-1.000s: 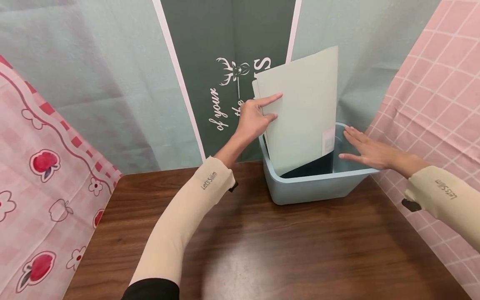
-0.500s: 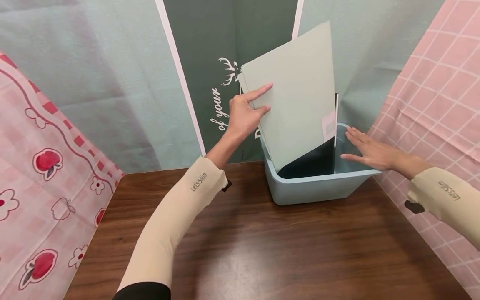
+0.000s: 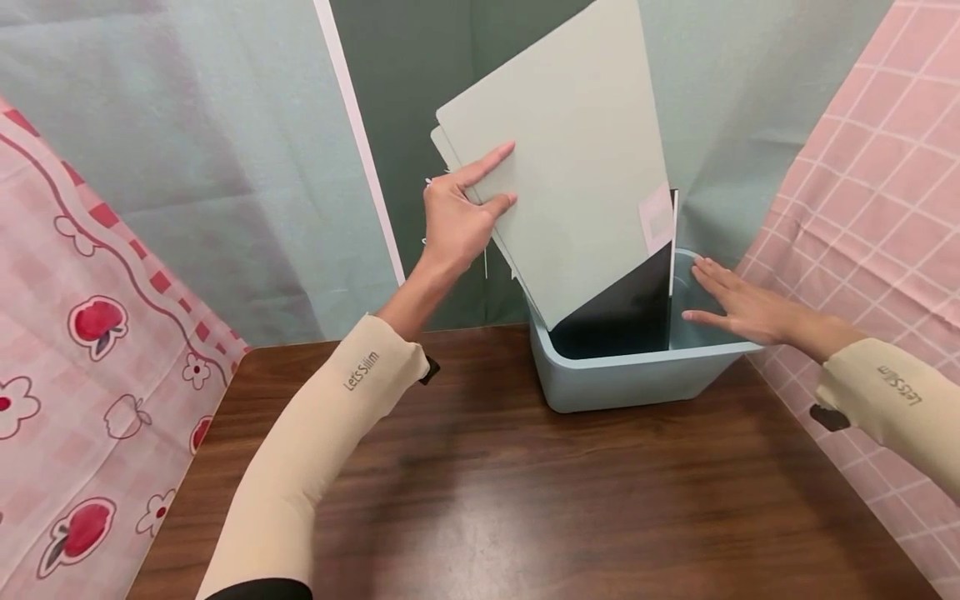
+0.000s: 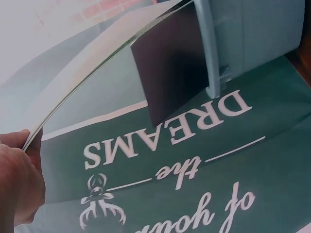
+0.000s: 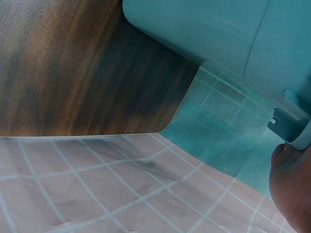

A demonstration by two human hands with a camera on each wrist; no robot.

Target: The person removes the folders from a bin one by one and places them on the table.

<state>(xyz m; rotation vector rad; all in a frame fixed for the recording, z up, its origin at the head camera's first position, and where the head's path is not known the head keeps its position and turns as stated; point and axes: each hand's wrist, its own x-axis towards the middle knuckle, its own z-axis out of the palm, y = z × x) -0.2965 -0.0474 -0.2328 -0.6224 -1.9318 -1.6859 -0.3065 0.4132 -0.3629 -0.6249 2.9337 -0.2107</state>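
Note:
My left hand (image 3: 457, 212) pinches a thin, pale grey-green booklet (image 3: 570, 158) by its left edge, thumb and index finger lying on its front face. A small pinkish label (image 3: 656, 218) sits near the booklet's lower right. Tilted, its lower corner overlaps the left rim of a light blue plastic bin (image 3: 630, 383). Inside the bin stands a black flat thing (image 3: 622, 304) with a white right edge. My right hand (image 3: 757, 308) rests over the bin's right rim, fingers straight. In the left wrist view the booklet (image 4: 82, 73) is seen edge-on, slightly bowed.
A brown wood-grain table (image 3: 480, 500) carries the bin at its back right. Behind it hangs a grey-green cloth (image 3: 187, 167) with a dark printed panel (image 4: 194, 141). Pink patterned cloths border the left (image 3: 75, 375) and right (image 3: 847, 208) sides.
My left hand has drawn the booklet up and leftward, tilting it further, so more of the black flat thing shows. My right hand stays at the rim.

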